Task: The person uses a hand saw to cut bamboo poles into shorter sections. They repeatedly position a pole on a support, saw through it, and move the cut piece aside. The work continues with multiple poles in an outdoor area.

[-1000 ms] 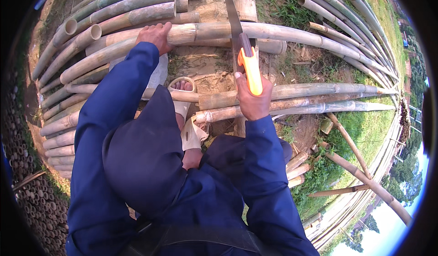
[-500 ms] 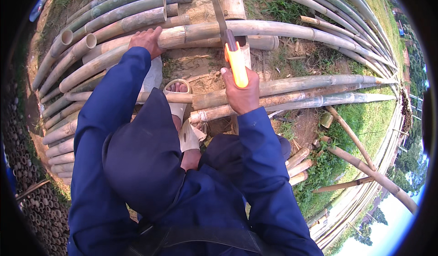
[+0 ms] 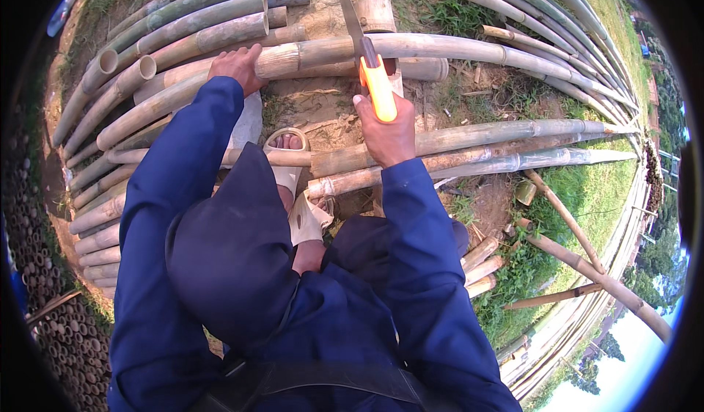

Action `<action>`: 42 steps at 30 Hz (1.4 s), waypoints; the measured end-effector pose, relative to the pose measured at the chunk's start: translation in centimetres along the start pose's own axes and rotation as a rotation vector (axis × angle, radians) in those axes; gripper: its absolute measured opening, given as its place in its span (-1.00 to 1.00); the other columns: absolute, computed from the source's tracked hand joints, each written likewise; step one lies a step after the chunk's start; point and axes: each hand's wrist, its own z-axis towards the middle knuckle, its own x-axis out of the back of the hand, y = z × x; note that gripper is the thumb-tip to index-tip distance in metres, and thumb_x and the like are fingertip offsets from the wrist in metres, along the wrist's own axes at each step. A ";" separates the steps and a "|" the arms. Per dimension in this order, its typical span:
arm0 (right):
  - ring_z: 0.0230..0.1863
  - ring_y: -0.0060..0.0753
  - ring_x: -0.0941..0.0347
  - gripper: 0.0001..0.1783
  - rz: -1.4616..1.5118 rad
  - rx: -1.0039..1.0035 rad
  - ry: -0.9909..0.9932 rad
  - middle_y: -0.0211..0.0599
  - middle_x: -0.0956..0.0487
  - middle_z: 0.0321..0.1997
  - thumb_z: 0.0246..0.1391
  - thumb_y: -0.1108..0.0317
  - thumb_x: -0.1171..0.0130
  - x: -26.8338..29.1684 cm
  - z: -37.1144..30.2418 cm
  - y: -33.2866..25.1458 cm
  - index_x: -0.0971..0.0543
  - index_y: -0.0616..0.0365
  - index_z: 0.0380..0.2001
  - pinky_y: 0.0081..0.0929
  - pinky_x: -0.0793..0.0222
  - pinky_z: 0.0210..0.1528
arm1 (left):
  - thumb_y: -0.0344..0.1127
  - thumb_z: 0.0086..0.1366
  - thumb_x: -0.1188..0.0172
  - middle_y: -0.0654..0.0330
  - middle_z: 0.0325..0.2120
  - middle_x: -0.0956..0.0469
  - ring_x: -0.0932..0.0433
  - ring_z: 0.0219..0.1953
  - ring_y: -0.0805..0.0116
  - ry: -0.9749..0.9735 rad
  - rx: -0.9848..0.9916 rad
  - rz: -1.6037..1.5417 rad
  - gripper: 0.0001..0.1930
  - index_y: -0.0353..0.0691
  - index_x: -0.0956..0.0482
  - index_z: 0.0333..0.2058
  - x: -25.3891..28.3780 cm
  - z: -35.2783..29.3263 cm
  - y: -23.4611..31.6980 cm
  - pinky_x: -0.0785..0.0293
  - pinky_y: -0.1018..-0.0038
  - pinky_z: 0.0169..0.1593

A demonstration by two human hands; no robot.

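Observation:
A long bamboo pole (image 3: pixel 455 48) lies crosswise before me. My left hand (image 3: pixel 237 68) is closed over it left of the middle, pressing it from above. In my right hand (image 3: pixel 389 129) is the orange handle of a handsaw (image 3: pixel 348 8), the fingers wrapped round it. The saw's blade crosses the pole and points away from me. Beneath the pole a shorter bamboo piece (image 3: pixel 422 69) and an upright bamboo stump (image 3: pixel 375 13) show. How deep the blade sits in the pole I cannot tell.
Cut bamboo lengths (image 3: pixel 213 38) lie stacked at the left. Nearer me, more poles (image 3: pixel 477 139) run to the right, past my sandalled foot (image 3: pixel 287 148). Long poles (image 3: pixel 513 1) spread at the far right. A propped bamboo frame (image 3: pixel 587 272) stands at the right.
My right hand has drawn slightly toward the pole with the saw, the blade sliding a little away from me. My left hand stays on the pole.

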 end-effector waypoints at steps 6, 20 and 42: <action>-0.26 -0.54 -0.62 -0.68 -0.044 -0.325 -0.094 -0.23 -0.70 -0.29 0.19 0.54 -0.31 7.3 -15.1 -4.1 -0.63 0.39 0.01 -0.51 -0.52 -0.16 | -0.02 -0.01 -0.53 0.05 -0.17 -0.67 -0.67 -0.04 0.03 0.041 0.035 -0.010 -0.36 -0.08 -0.48 0.00 -1.3 -1.3 -1.6 -0.51 0.16 0.11; -0.41 -0.55 -0.51 -0.82 -0.032 -0.267 -0.038 -0.27 -0.63 -0.45 0.18 0.49 -0.35 6.5 -14.7 -4.3 -0.64 0.36 -0.18 -0.48 -0.47 -0.29 | 0.00 0.03 -0.50 0.07 -0.16 -0.68 -0.67 -0.04 0.04 0.031 0.034 0.011 -0.40 -0.05 -0.49 0.00 -1.1 -1.1 -1.5 -0.52 0.15 0.09; -0.62 -0.46 -0.33 -0.75 -0.098 -0.037 0.014 -0.30 -0.46 -0.66 0.19 0.40 -0.31 1.9 -3.8 -0.1 -0.54 0.32 -0.49 -0.33 -0.31 -0.49 | 0.03 0.04 -0.49 0.06 -0.15 -0.67 -0.66 -0.03 0.03 0.016 0.009 -0.007 -0.40 -0.05 -0.48 0.00 -0.6 0.0 -0.2 -0.50 0.14 0.12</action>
